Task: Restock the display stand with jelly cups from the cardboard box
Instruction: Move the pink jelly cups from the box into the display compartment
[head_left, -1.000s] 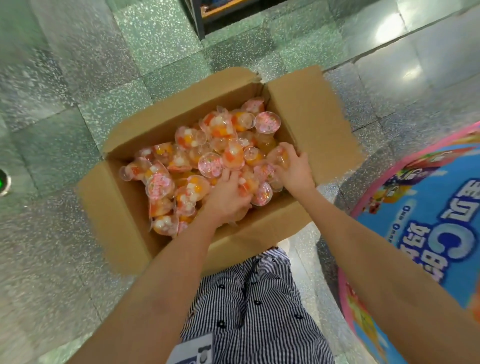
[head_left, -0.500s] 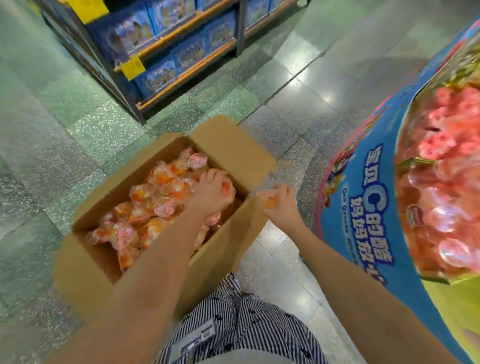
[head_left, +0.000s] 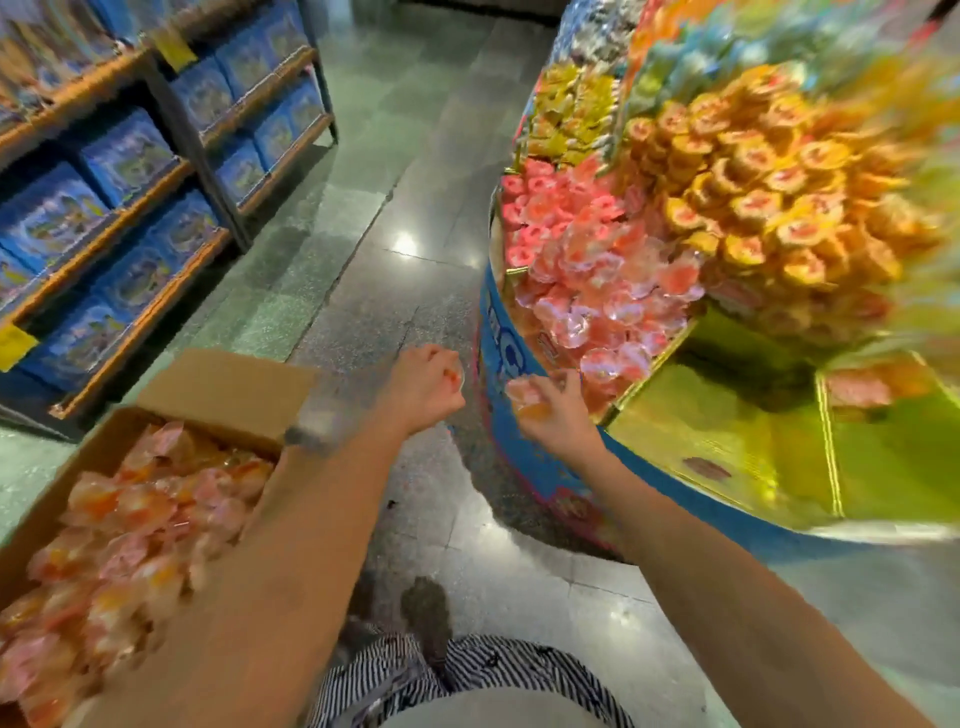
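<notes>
Beside display stand (head_left: 540, 467): left hand (head_left: 423, 387) grip curled round jelly cup (head_left: 456, 375), mostly hidden; right hand (head_left: 553, 415) grips blurred cups (head_left: 529, 402).

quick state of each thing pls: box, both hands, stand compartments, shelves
cardboard box: flaps open, heaped with jelly cups
left hand: curled round at least one, between box and stand
right hand: gripping jelly cups, by the stand's rim
display stand: pink compartment piled high, near compartment mostly bare lining
shelves: stocked with blue boxes
</notes>
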